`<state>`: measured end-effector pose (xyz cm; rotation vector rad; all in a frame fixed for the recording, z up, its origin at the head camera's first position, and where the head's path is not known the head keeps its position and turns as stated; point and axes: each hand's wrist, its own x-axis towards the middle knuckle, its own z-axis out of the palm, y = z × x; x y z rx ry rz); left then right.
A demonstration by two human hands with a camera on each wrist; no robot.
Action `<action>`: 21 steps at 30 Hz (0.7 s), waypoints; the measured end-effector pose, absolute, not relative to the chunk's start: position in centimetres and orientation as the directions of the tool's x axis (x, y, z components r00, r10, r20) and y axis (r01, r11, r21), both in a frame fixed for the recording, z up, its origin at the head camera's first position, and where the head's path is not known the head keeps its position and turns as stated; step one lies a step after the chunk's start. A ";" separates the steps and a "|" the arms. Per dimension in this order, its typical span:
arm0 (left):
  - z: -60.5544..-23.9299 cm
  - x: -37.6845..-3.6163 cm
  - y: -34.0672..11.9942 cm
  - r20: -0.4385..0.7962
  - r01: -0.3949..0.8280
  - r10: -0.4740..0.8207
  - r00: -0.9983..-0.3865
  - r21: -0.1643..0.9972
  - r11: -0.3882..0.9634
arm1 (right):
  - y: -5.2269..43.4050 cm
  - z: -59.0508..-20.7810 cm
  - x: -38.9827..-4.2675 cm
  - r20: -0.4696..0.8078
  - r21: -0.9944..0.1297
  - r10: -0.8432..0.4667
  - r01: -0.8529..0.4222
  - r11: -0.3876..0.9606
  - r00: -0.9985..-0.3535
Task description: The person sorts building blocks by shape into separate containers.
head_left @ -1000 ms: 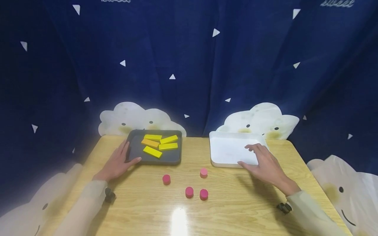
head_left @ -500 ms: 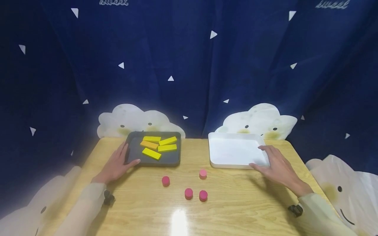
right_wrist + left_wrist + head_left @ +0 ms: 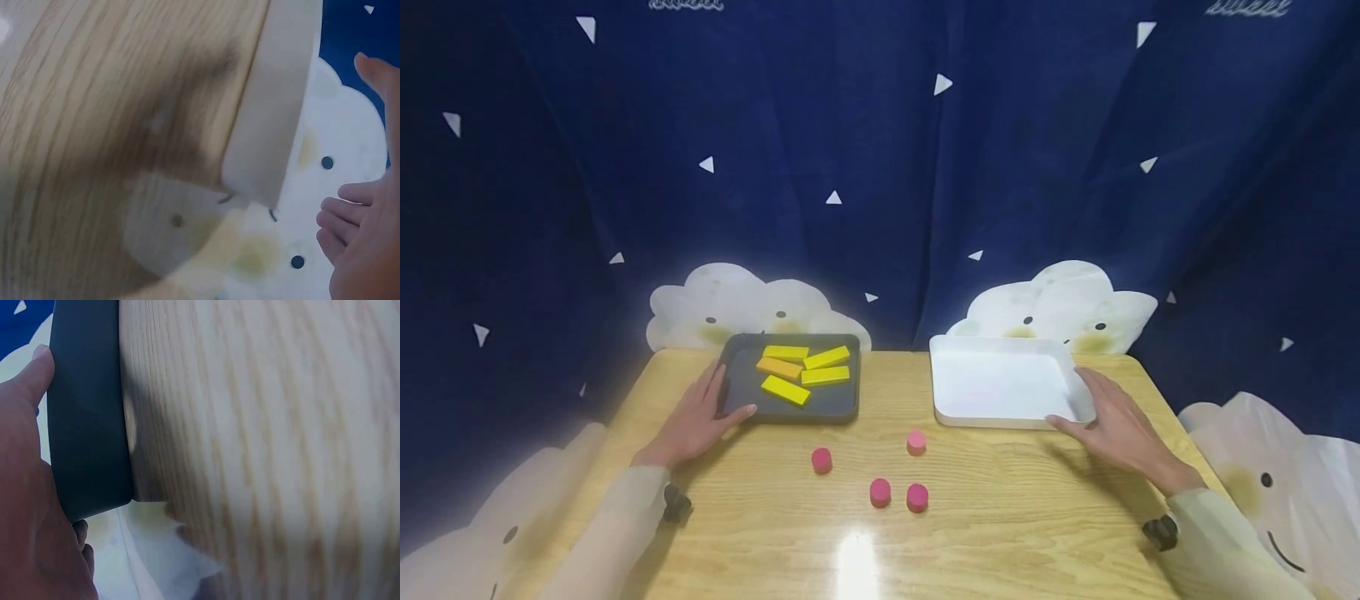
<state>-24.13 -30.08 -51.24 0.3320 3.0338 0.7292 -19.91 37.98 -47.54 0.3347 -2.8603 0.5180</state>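
At the dark grey tray (image 3: 820, 414), my left hand (image 3: 688, 425) holds the near left corner, its thumb at the front rim and its fingers along the left side. In the left wrist view the thumb touches the rim, and fingertips show past the corner. Several yellow blocks (image 3: 786, 390) and one orange block (image 3: 779, 367) lie in that tray. My right hand (image 3: 1116, 429) hovers by the right end of the white tray (image 3: 1000, 383), thumb spread from relaxed fingers. The right wrist view shows a gap between this hand and the tray wall (image 3: 269, 119).
On the wooden table (image 3: 1000, 517) in front of the trays stand a light pink cylinder (image 3: 916, 442) and three darker pink cylinders (image 3: 880, 492). A dark blue curtain (image 3: 880, 167) with white cloud shapes hangs behind and at both sides.
My right hand has moved right, from above the white tray's inside to beside its right end. My left hand stays at the dark grey tray, and the blocks and cylinders have not moved.
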 end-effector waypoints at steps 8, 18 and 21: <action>-51.3 -24.2 -30.1 0.041 0.200 0.204 -0.978 0.444 0.873 | 39.3 -49.4 -20.5 0.145 -0.347 -0.171 -0.212 0.913 -0.974; -51.4 -24.3 -30.2 0.052 0.208 0.207 -0.977 0.446 0.871 | 39.7 -50.1 -21.5 0.071 -0.390 -0.153 -0.168 0.906 -0.986; -51.3 -24.3 -30.2 0.049 0.207 0.207 -0.977 0.442 0.873 | 39.5 -50.3 -21.6 0.043 -0.402 -0.151 -0.155 0.903 -0.988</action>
